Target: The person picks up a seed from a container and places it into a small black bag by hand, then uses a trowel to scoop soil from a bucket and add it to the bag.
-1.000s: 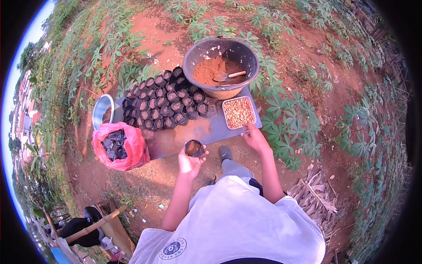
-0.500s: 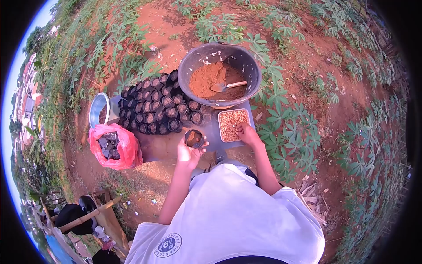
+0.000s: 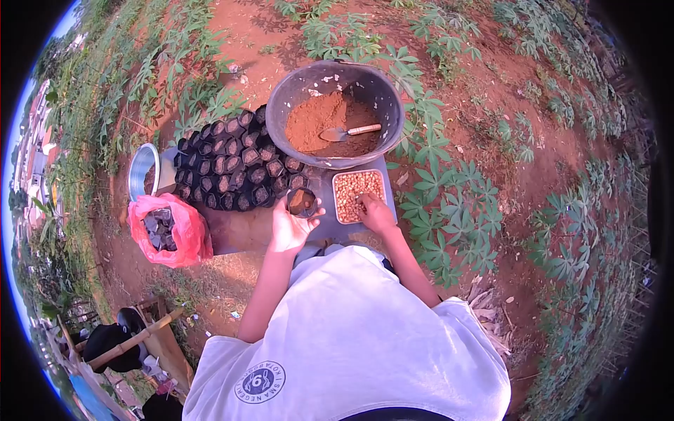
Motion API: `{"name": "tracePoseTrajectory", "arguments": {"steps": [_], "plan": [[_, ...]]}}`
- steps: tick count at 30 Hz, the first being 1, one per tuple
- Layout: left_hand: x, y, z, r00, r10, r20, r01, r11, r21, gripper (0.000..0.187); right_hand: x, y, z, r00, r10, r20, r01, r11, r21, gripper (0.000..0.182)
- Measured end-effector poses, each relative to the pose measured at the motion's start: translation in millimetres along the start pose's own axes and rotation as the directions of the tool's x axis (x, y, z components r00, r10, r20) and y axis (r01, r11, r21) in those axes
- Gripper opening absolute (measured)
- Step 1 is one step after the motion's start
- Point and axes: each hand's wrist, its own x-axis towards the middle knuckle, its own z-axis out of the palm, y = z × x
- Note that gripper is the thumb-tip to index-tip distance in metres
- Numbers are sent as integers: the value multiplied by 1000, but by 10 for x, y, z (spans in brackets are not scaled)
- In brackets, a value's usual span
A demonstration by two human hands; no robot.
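My left hand [image 3: 292,226] is wrapped around a small black seedling bag [image 3: 302,203], its open top facing up with brown soil inside. To the right, the bent fingers of my right hand [image 3: 377,212] reach into a square clear tray of pale tan seeds [image 3: 353,186]. Those fingertips are pressed together among the seeds, and whatever they pinch is hidden. Behind my left hand stand rows of filled black seedling bags [image 3: 232,164], packed side by side on a grey board [image 3: 242,240].
A large dark tub [image 3: 274,112] of reddish soil stands behind the tray, with a wooden-handled trowel [image 3: 351,132] lying in it. On the left are a pink plastic bag [image 3: 144,247] of folded black bags and a metal basin [image 3: 135,175]. Leafy plants [image 3: 456,217] grow on the right.
The whole view has shifted, so everything appears slightly further left and higher. My right hand stays in the seed tray, and my left keeps its hold on the seedling bag.
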Motion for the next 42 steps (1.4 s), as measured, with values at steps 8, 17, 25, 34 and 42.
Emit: {"name": "tracePoseTrajectory", "arguments": {"steps": [8,17,25,34,42], "plan": [[-60,-37,43,1000,25,10,-25,1000,1,44,-45,8,25,988,-118,-96,119,993,1,15],[-315,-124,-173,999,46,-9,-46,997,-54,43,-55,12,13,992,-88,-88,101,982,157,13],[-393,-97,-233,999,41,-20,-43,995,-95,44,-42,54,52,993,18,-119,19,952,306,12],[-548,-164,-213,995,45,-86,-49,998,-38,46,26,55,37,986,111,-121,-47,898,437,13],[-842,-99,-490,984,145,-103,-149,989,-27,45,-132,-259,70,979,136,-153,-8,775,632,5]]}}
